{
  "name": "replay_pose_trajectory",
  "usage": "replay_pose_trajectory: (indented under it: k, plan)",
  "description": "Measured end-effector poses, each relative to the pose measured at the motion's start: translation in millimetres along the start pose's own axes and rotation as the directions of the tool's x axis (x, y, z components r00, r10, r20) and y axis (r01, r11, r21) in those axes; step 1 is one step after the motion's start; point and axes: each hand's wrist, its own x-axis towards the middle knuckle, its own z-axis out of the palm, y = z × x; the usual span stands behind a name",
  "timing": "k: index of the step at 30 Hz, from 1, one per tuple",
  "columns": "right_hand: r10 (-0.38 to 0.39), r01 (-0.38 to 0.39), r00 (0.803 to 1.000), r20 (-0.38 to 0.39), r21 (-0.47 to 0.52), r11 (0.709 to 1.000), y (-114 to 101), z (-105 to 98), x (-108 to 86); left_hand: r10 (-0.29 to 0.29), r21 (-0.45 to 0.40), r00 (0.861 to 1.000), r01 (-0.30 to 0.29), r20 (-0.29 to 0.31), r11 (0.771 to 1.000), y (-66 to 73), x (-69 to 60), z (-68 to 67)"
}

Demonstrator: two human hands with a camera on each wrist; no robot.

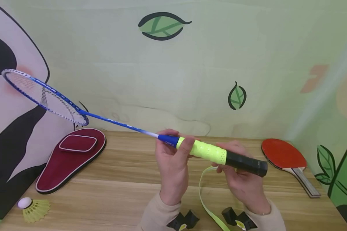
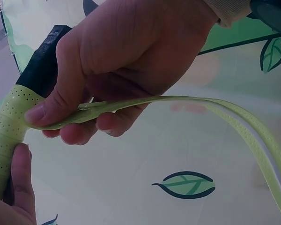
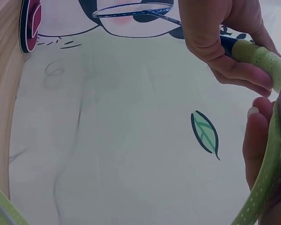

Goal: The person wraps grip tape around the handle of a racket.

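Note:
A blue badminton racket [image 1: 115,122] is held up at a slant, its strung head to the left and its handle to the right. My left hand [image 1: 172,166] grips it where the blue cone meets the handle, thumb across the front. Perforated yellow-green grip tape [image 1: 209,151] is wound round the handle's upper part, while the butt end [image 1: 245,163] is bare black. Beside that border is my right hand [image 1: 245,186]. In the left wrist view, its thumb and fingers pinch the tape's loose length [image 2: 215,105] close to the handle. The loose strip hangs down in a curve.
On the wooden table [image 1: 118,192], a dark red paddle case [image 1: 72,166] lies at the left, with a yellow shuttlecock [image 1: 33,208] in front of it. A red table tennis paddle [image 1: 284,154] lies at the right. A printed cloth [image 1: 205,64] rises behind the table.

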Motion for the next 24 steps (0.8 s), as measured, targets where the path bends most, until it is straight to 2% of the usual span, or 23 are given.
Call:
replay_pose_trajectory:
  k: [7, 14, 18, 24]
  plan:
    - [-0.003, 0.003, 1.000, 0.006, 0.005, 1.000, 0.2, 0.5, -0.5, -0.021, 0.013, 0.999, 0.022, -0.032, 1.000, 1.3, 0.1, 0.3]
    - [-0.003, 0.003, 1.000, 0.002, 0.036, 0.999, 1.0, 2.7, -1.0, -0.022, 0.052, 0.999, 0.024, -0.027, 0.998, 0.3, -0.6, 0.0]
    - [-0.019, 0.019, 1.000, 0.003, 0.071, 0.997, 2.7, 5.3, -2.7, -0.026, 0.042, 0.998, 0.028, -0.053, 0.999, 0.4, -0.2, 0.1]
    - [-0.032, 0.029, 0.999, 0.024, 0.116, 0.993, 2.2, 7.3, -4.1, -0.060, 0.057, 0.994, 0.066, -0.093, 0.996, 2.0, 0.5, 2.1]
